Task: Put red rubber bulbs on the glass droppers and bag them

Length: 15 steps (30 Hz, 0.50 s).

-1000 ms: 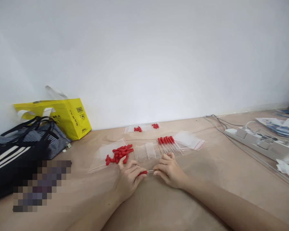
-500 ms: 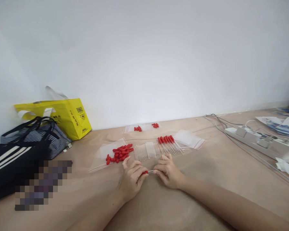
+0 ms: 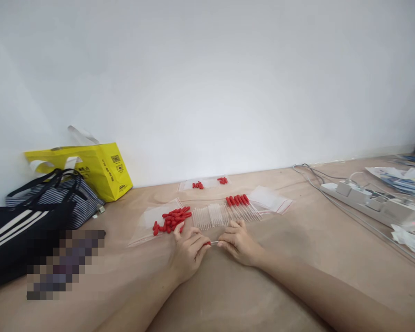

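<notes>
My left hand (image 3: 190,253) pinches a red cap (image 3: 208,243) fitted on one end of a thin clear stick (image 3: 214,242). The stick's other end is between the fingers of my right hand (image 3: 239,243). Beyond the left hand, a pile of loose red caps (image 3: 174,218) lies on a clear plastic bag (image 3: 150,216). A row of clear sticks (image 3: 210,216) lies behind both hands. At the row's right end, several sticks carry red caps (image 3: 237,200).
Another clear bag (image 3: 269,199) lies right of the row. Small red pieces (image 3: 198,185) rest near the wall. A yellow bag (image 3: 114,170) and a black bag (image 3: 27,235) stand left. Right are a power strip (image 3: 366,200), cables and printed sheets (image 3: 406,180).
Both hands have shifted slightly up and left with the stick. Less of the red cap shows beside the left fingers.
</notes>
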### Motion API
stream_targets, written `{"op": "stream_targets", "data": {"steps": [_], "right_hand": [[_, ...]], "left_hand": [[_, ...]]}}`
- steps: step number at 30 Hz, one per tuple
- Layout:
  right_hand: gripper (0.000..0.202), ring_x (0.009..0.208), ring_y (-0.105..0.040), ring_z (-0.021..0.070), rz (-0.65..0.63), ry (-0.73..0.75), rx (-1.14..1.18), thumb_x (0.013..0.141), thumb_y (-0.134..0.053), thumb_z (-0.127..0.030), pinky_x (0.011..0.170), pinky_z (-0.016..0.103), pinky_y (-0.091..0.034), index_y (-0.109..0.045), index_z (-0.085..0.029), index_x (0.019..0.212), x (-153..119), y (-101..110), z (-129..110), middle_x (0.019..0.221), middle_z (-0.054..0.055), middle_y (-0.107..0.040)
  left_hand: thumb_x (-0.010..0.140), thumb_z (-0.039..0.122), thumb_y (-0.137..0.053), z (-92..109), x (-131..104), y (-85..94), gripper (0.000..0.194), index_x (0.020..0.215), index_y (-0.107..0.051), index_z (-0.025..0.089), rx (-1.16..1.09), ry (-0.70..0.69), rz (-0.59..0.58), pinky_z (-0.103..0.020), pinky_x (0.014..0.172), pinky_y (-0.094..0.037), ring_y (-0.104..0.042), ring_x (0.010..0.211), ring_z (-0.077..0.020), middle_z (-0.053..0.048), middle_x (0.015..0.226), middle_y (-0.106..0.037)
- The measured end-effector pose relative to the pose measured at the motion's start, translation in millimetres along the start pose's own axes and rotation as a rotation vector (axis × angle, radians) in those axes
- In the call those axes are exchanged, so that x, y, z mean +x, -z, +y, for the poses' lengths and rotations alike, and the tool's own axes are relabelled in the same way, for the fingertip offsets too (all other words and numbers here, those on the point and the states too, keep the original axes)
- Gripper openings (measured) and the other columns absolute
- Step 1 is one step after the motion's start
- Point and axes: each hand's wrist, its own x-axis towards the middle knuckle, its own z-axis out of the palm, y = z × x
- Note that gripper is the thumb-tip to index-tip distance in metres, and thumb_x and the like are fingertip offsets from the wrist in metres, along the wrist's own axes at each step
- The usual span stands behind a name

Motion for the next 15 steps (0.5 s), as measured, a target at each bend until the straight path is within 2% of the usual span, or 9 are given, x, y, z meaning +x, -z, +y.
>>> {"op": "stream_targets", "data": {"steps": [3, 6, 8, 10, 12, 15], "right_hand": [[0.022, 0.075, -0.040, 0.0148, 0.020, 0.034, -0.079, 0.086, -0.042, -0.032, 0.070, 0.032, -0.019, -0.062, -0.023, 0.081, -1.2, 6.1, 0.0, 0.073, 0.002, -0.057], [0.021, 0.075, -0.041, 0.0148, -0.012, 0.051, -0.115, 0.085, -0.042, -0.027, 0.069, 0.033, -0.018, -0.062, -0.021, 0.079, -3.0, 8.9, -2.3, 0.072, 0.002, -0.058], [0.021, 0.075, -0.043, 0.0152, -0.030, 0.017, -0.128, 0.085, -0.042, -0.025, 0.068, 0.033, -0.018, -0.061, -0.020, 0.077, -2.4, 8.7, -2.0, 0.072, 0.003, -0.060], [0.020, 0.077, -0.045, 0.0161, -0.014, -0.088, -0.140, 0.084, -0.043, -0.023, 0.067, 0.032, -0.018, -0.061, -0.020, 0.077, 0.9, 8.0, 2.4, 0.073, 0.003, -0.061], [0.020, 0.080, -0.047, 0.0169, 0.040, -0.262, -0.154, 0.083, -0.042, -0.021, 0.066, 0.031, -0.019, -0.062, -0.021, 0.079, 6.7, 7.2, 11.2, 0.078, 0.003, -0.063], [0.019, 0.084, -0.049, 0.0183, 0.117, -0.515, -0.200, 0.082, -0.042, -0.022, 0.068, 0.031, -0.021, -0.061, -0.021, 0.081, 17.6, 4.8, 26.9, 0.081, 0.003, -0.064]], "left_hand": [[0.081, 0.020, -0.045, -2.2, 3.0, 1.7, 0.015, 0.074, -0.058, 0.024, 0.029, 0.015, -0.009, -0.048, 0.094, -0.007, -0.055, 0.079, -0.0171, 0.005, 0.070, -0.065], [0.082, 0.022, -0.045, -3.9, 3.9, 2.7, 0.015, 0.076, -0.058, 0.025, 0.043, 0.006, -0.026, -0.048, 0.094, -0.007, -0.055, 0.080, -0.0174, 0.006, 0.071, -0.066], [0.082, 0.025, -0.046, -7.2, 3.2, 3.4, 0.012, 0.085, -0.058, 0.026, 0.071, 0.025, -0.025, -0.047, 0.095, -0.007, -0.054, 0.086, -0.0189, 0.003, 0.080, -0.067], [0.081, 0.031, -0.047, -13.6, 1.6, 4.2, 0.023, 0.102, -0.052, 0.025, 0.129, 0.094, -0.011, -0.048, 0.095, -0.008, -0.051, 0.096, -0.0219, -0.003, 0.097, -0.064], [0.079, 0.036, -0.048, -22.1, -0.4, 4.7, 0.038, 0.114, -0.044, 0.022, 0.199, 0.196, -0.002, -0.049, 0.094, -0.010, -0.046, 0.103, -0.0245, -0.008, 0.111, -0.057], [0.078, 0.034, -0.047, -33.2, -3.0, 4.7, 0.041, 0.116, -0.042, 0.022, 0.271, 0.323, -0.025, -0.049, 0.094, -0.010, -0.044, 0.106, -0.0249, -0.009, 0.114, -0.055]]}}
